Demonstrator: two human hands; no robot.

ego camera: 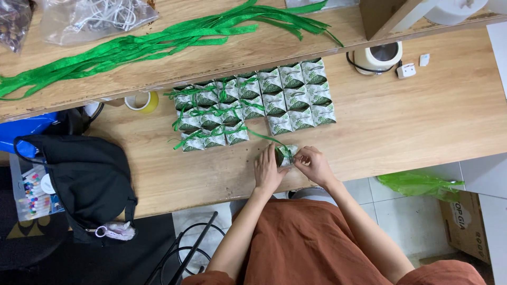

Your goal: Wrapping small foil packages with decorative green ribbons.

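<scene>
In the head view, the person sat at a wooden tabletop with both hands at its near edge. The left hand lay against the left side of a small green-and-white box, fingers curled round it and steadying it. The right hand was closed on the box from the right, its fingertips pinching at the top, where a thin green ribbon crossed it. That ribbon ran from the box up and left toward the rows of boxes. The box itself sat on the tabletop between the two hands, just near of the rows.

Farther on the tabletop stood the rows of matching boxes, packed touching one another. Those on the left carried green ribbon bows; those on the right were bare. A roll of tape lay just left of the rows, at the foot of a raised shelf. On the shelf a long bundle of green ribbons stretched from left to right, with a clear plastic bag at its far left. A cream-coloured round appliance stood to the right of the rows. A black bag hung over the left end of the tabletop. A green plastic bag lay on the tiled floor to the right.
</scene>
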